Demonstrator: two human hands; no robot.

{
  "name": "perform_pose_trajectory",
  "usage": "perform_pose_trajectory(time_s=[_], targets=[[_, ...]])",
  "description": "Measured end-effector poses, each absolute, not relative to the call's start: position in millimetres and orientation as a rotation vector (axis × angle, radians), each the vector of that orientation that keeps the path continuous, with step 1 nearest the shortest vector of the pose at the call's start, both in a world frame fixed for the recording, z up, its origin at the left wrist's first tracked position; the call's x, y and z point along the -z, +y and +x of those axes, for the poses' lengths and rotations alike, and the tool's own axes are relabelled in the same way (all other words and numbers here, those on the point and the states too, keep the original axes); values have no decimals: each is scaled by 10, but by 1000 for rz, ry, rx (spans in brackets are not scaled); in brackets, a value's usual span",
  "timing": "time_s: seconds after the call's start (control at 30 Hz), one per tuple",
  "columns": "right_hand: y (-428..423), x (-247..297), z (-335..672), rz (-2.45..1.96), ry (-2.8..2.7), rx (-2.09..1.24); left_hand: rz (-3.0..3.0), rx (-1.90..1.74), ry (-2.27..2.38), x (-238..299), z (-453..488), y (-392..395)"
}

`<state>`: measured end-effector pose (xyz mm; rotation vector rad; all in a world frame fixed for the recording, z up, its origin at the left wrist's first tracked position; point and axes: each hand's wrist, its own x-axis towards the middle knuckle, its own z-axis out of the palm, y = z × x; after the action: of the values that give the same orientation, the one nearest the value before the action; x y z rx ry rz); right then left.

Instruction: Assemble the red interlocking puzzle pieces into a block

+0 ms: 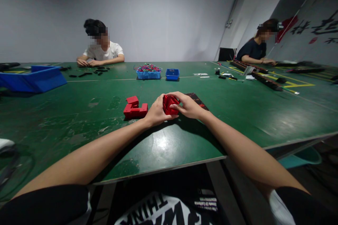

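My left hand (156, 112) and my right hand (187, 105) meet over the green table (237, 112), both closed around a red block piece (169, 104) held between them. To the left of my left hand lie other red block pieces (134, 108) on the table, untouched. A dark flat card (196, 100) sits just behind my right hand, partly hidden by it.
A blue bin (34, 78) stands at the far left. Two small blue trays (148, 74) (172, 74) sit mid-table, one heaped with coloured bits. One person sits across at the left, another at the far right beside long dark strips (257, 73). The table edge runs near my body.
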<state>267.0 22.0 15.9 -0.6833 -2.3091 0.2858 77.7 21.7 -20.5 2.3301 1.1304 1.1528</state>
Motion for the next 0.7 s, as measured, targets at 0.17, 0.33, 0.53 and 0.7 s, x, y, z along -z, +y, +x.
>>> perform_pose_trajectory(time_s=[0.17,0.33,0.53,0.7], targets=[[223,-159,2672,-683,-2306,-273,2341,-1159,1109,190,779,206],[213,-164,2671,-690,-2299,-281,2347,-1161,1116,202,779,217],[215,-141,2677,-741,-2255,-298,2339,-1148,1132,235,778,237],[213,-150,2678,-737,-2245,-326,2335,-1149,1116,229,782,230]])
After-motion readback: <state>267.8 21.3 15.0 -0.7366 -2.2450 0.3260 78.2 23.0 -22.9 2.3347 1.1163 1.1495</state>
